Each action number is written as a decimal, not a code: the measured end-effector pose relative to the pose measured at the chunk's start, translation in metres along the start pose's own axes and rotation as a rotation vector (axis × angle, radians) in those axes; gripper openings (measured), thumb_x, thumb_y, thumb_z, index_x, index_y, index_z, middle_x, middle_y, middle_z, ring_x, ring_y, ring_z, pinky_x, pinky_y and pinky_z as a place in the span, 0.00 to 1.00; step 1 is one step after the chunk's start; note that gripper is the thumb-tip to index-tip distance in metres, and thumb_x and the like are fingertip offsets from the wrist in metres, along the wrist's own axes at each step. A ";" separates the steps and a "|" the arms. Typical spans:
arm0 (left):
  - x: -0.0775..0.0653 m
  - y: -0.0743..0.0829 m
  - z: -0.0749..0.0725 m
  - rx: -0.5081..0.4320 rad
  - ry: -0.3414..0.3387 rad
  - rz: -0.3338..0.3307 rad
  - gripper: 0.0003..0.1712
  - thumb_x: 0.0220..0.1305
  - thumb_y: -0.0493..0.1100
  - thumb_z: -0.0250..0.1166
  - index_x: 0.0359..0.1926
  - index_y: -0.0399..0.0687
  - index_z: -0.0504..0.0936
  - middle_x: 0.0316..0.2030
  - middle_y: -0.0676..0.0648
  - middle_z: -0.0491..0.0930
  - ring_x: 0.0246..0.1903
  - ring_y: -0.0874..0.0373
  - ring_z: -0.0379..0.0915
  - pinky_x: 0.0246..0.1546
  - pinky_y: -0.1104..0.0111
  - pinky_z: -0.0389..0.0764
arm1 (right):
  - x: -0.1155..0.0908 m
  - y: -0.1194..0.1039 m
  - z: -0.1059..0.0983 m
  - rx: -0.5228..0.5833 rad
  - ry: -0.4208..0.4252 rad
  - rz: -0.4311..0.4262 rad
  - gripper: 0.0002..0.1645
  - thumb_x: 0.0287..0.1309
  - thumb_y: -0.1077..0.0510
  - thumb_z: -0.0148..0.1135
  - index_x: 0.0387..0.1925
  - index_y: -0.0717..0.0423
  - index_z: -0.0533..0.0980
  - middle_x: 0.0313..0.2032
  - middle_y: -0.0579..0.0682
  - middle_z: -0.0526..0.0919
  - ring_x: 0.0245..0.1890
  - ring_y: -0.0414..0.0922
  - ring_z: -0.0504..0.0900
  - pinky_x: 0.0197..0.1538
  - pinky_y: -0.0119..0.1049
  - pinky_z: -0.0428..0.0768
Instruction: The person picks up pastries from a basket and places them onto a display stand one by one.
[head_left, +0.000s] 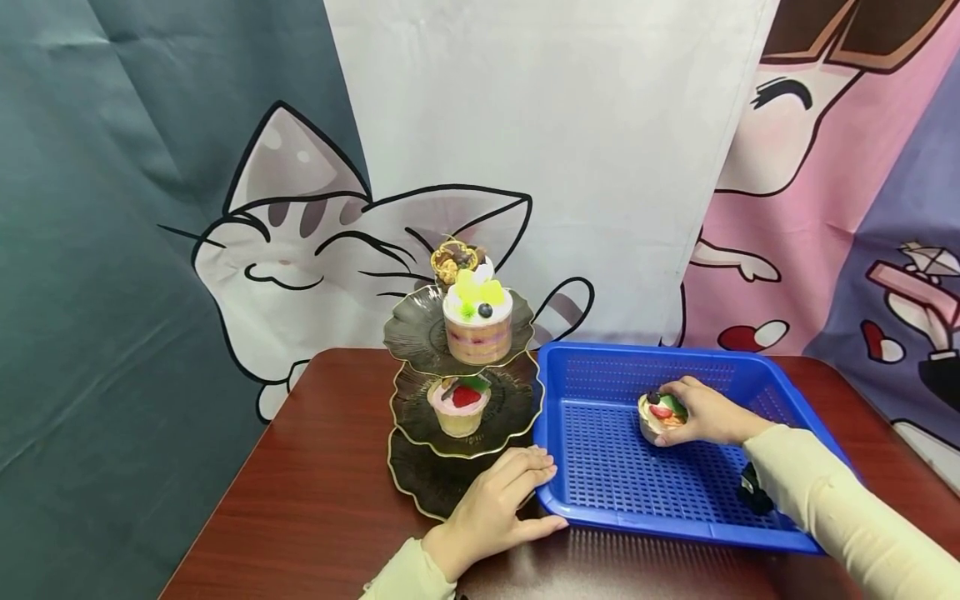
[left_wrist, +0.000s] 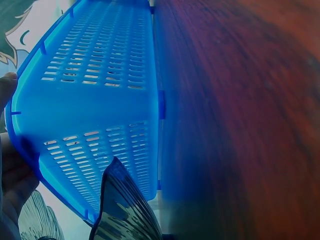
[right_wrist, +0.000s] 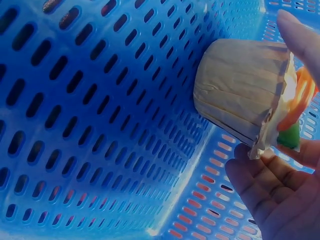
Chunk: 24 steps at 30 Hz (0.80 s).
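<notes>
In the head view my right hand [head_left: 705, 412] is inside the blue plastic basket [head_left: 622, 521], thumb and fingers around a cupcake [head_left: 651, 423] topped with fruit pieces. The right wrist view shows the pale pleated paper cup [right_wrist: 240, 87] lying sideways to that camera, with thumb and fingers [right_wrist: 255, 185] near its rim. My left hand [head_left: 498, 508] holds the basket's near left corner, fingers over the left rim and thumb along the front. Beside it stands a three-tier stand of dark, gold-edged plates [head_left: 408, 408].
On the stand's top plate sits a layered cake cup [head_left: 478, 333] with yellow fruit, a chocolate-brown dessert [head_left: 448, 260] behind it. The middle plate bears a pink-topped cupcake [head_left: 459, 408]. Everything stands on a reddish-brown table [head_left: 300, 492] before a cartoon-printed cloth [head_left: 525, 108].
</notes>
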<state>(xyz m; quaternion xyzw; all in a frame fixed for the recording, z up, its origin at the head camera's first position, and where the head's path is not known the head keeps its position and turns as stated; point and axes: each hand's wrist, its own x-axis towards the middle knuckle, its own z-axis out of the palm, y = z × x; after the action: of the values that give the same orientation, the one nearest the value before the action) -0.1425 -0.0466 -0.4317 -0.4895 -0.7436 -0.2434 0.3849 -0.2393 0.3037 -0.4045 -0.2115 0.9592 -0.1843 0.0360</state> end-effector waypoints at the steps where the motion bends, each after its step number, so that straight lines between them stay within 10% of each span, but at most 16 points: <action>1: 0.000 0.000 0.000 0.001 -0.001 -0.001 0.29 0.46 0.54 0.76 0.45 0.40 0.82 0.43 0.46 0.82 0.51 0.52 0.78 0.62 0.70 0.74 | 0.000 0.000 0.000 -0.005 -0.002 -0.001 0.52 0.34 0.37 0.77 0.54 0.70 0.72 0.45 0.61 0.75 0.39 0.46 0.75 0.40 0.36 0.78; 24: 0.000 0.001 0.000 0.006 -0.004 -0.006 0.29 0.46 0.55 0.76 0.44 0.40 0.82 0.43 0.47 0.81 0.53 0.55 0.77 0.61 0.71 0.74 | 0.002 -0.001 -0.001 -0.031 0.012 0.016 0.46 0.37 0.39 0.75 0.51 0.67 0.74 0.43 0.56 0.78 0.38 0.44 0.75 0.39 0.35 0.78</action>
<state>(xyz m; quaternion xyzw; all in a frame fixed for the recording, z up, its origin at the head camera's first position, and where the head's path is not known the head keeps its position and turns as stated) -0.1418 -0.0469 -0.4318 -0.4864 -0.7467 -0.2414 0.3842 -0.2409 0.3026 -0.4034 -0.2033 0.9638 -0.1703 0.0284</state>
